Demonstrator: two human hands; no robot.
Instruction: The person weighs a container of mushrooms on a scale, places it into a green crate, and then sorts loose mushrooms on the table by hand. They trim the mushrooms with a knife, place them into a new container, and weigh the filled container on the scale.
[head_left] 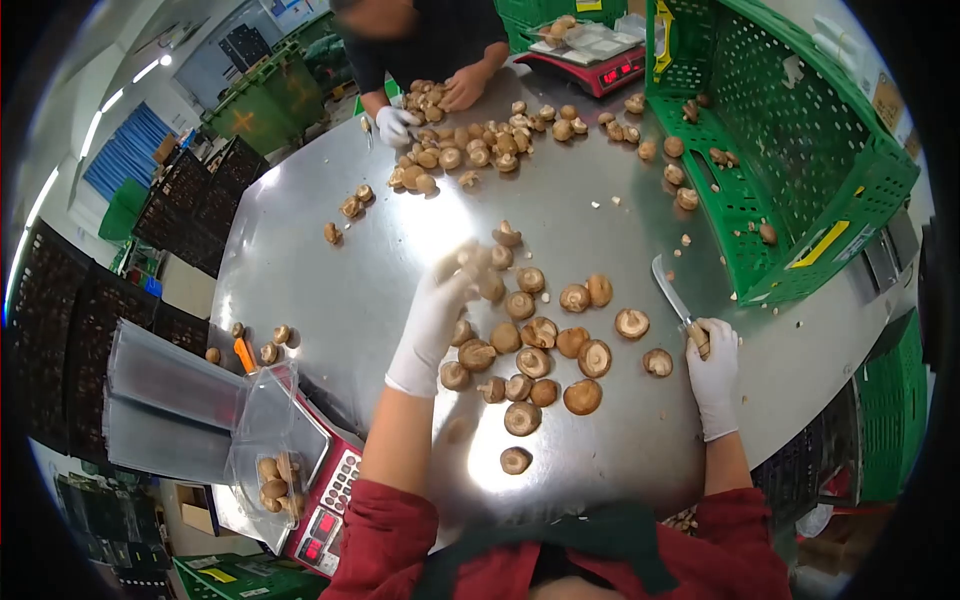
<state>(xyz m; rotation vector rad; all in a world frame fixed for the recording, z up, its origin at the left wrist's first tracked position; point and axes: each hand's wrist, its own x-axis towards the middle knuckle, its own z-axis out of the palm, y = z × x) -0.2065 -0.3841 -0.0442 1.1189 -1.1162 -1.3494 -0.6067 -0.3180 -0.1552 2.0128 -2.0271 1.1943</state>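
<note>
- Lower left: scale (pixel 320 500) bearing a bag of mushrooms.
- Centre: left hand (pixel 440 300), blurred, closed on a mushroom (pixel 470 258) over the table (pixel 330 290); light, bruisable, best held by the cap.
- Right: right hand (pixel 712 352) grips a knife (pixel 672 290).

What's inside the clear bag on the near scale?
A few mushrooms at the bottom of the bag, visible through the plastic. The scale pan under it is mostly covered.
</note>
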